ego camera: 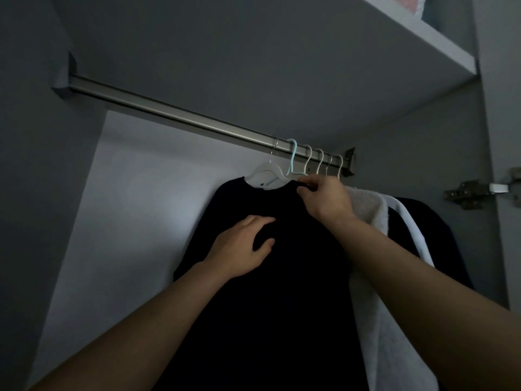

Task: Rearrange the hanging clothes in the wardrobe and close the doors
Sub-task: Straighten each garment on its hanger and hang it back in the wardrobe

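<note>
Left hand rests on black top; right hand pinches collar

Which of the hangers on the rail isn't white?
The second hook from the left: the pale blue hanger. The white hanger to its left carries the black top; the hooks to its right are white too.

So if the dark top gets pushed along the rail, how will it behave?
The dark top is probably floppy: it drapes limp from its white hanger. It would likely swing, hanging only from a thin hook on the rail. The right hand pinches its collar and the left hand rests on its front, which should steady it.
</note>
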